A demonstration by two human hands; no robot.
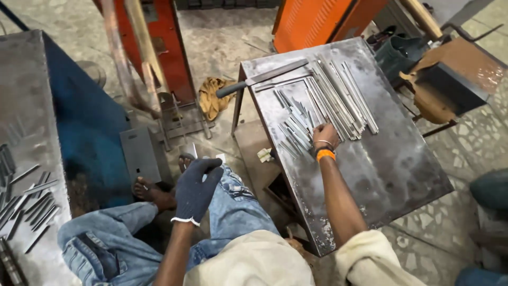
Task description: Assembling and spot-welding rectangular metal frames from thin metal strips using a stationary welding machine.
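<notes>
Bare right hand [325,134] curled onto short grey metal strips [292,130], long axes running near-to-far on steel table [391,169]. Gloved left hand [196,188] nearer, left, loosely open, empty.

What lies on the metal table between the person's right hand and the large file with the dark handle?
Short cut metal strips lie fanned between the right hand and the file, seen from the head camera.

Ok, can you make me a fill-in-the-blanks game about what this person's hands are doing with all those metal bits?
1. The left hand wears a dark ____.
2. The right hand reaches into the short metal strips and has an ____ band on its wrist.
3. The strips lie on a grey metal ____.
4. The yellowish rag lies on the ____.

Missing words: glove; orange; table; floor
</notes>
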